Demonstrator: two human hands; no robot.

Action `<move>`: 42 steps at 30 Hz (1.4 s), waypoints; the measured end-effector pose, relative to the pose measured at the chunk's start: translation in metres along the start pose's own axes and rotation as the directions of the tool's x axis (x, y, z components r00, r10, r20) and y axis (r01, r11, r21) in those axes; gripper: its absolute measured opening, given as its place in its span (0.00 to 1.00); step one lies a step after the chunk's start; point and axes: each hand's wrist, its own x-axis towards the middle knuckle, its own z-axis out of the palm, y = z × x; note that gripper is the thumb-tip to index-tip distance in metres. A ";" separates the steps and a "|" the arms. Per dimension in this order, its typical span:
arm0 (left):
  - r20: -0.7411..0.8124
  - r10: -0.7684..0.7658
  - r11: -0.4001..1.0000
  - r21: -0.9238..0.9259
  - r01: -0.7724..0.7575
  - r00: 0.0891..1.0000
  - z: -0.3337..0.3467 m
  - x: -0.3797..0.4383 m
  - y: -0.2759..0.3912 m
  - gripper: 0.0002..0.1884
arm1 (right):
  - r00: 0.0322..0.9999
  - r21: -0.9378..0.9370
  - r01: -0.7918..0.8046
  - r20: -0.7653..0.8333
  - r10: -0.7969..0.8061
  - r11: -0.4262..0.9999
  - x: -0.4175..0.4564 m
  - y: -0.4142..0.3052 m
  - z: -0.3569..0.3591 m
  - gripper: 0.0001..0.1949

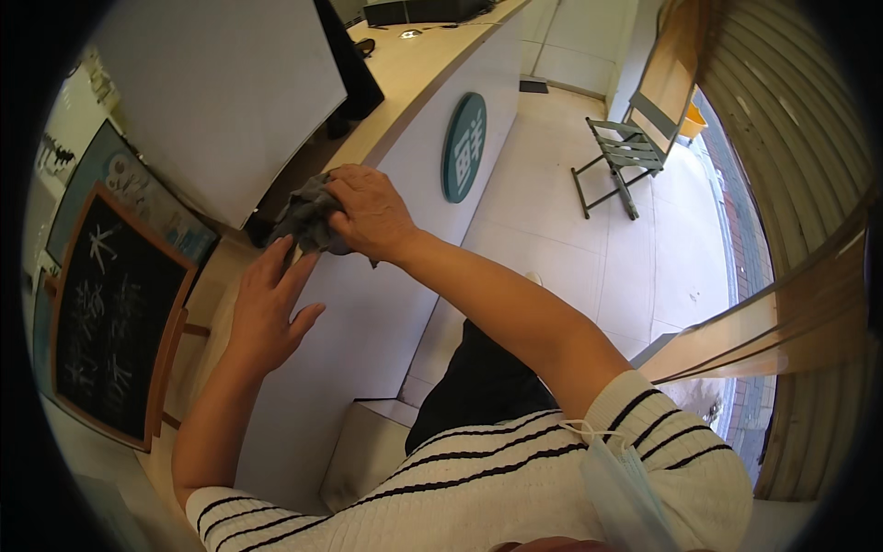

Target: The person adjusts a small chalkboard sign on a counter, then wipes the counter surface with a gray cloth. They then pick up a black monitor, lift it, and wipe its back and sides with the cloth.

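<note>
My right hand (pixel 372 210) grips a crumpled dark grey cloth (pixel 308 214) at the front edge of a wooden counter top (pixel 397 103). The cloth hangs partly over the counter's white front panel. My left hand (pixel 272 303) is just below the cloth, with fingers spread and the fingertips close to the cloth's lower edge; whether they touch it I cannot tell. Behind the cloth, the white back of a large monitor or display (pixel 227 90) rises from the counter.
A wood-framed chalkboard (pixel 124 317) with writing stands on the counter at left. A round green sign (pixel 464 148) is fixed to the front panel. A folding chair (pixel 628 145) stands on the tiled floor near the doorway. A face mask (pixel 624 490) hangs at my upper arm.
</note>
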 end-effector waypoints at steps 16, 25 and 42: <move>0.008 -0.057 0.993 0.102 0.056 0.998 0.002 0.001 0.000 0.45 | 0.998 -0.050 0.063 0.032 -0.062 0.997 -0.016 -0.026 0.006 0.18; 0.143 0.007 0.967 0.250 -0.043 0.990 0.007 0.025 0.000 0.49 | 0.986 -0.197 0.159 0.088 -0.144 0.967 -0.023 0.022 0.019 0.31; -0.034 0.049 0.998 0.032 -0.048 0.998 0.056 0.153 -0.006 0.47 | 0.870 0.224 -0.438 -0.138 0.473 0.871 0.069 0.146 -0.061 0.16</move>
